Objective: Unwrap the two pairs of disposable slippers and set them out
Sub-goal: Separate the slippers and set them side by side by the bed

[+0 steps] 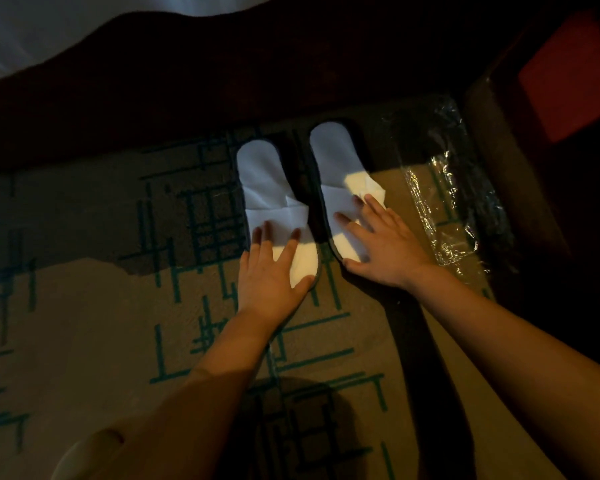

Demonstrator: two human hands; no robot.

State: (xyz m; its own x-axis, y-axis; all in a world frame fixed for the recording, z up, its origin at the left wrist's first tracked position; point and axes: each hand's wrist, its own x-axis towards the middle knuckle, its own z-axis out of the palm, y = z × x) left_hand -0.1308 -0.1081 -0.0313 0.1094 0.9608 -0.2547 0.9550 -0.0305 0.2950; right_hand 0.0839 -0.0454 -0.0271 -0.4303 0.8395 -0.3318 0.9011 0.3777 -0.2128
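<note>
Two white disposable slippers lie side by side on the patterned carpet, heels pointing away from me. My left hand (272, 271) rests flat on the toe strap of the left slipper (264, 181), fingers spread. On the toe strap of the right slipper (336, 157), my right hand (381, 244) lies flat in the same way. Neither hand grips anything. A clear plastic wrapper (444, 202) lies crumpled on the carpet just right of the right slipper. I see only this one pair.
The beige carpet (84, 323) has teal line patterns. A dark bed base with white bedding (66, 26) runs across the top. Dark wooden furniture with a red panel (568, 74) stands at the upper right. The scene is dim with strong shadows.
</note>
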